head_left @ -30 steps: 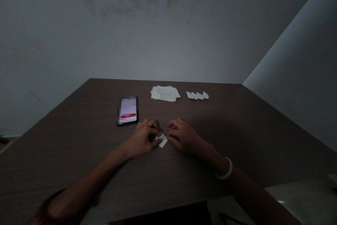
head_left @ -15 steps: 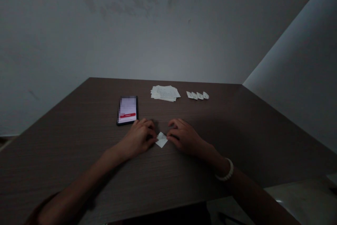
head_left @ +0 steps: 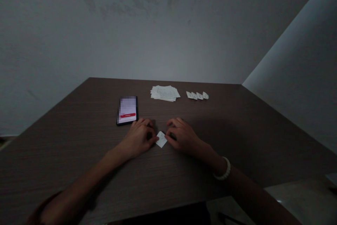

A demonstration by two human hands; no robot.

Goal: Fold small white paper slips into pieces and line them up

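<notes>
Both hands, left hand and right hand, rest on the table, fingertips apparently pinching a small folded paper lying between them; dim light blurs the grip.

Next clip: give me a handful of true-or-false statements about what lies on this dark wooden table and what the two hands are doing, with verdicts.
1. Both the left hand and the right hand touch the small white folded paper. True.
2. The black smartphone has a dark screen. False: it is lit.
3. A loose stack of white paper sheets lies beyond the hands. True.
4. The row of small folded paper pieces lies left of the stack. False: right.
5. The dark wooden table carries a cup. False: none visible.
</notes>
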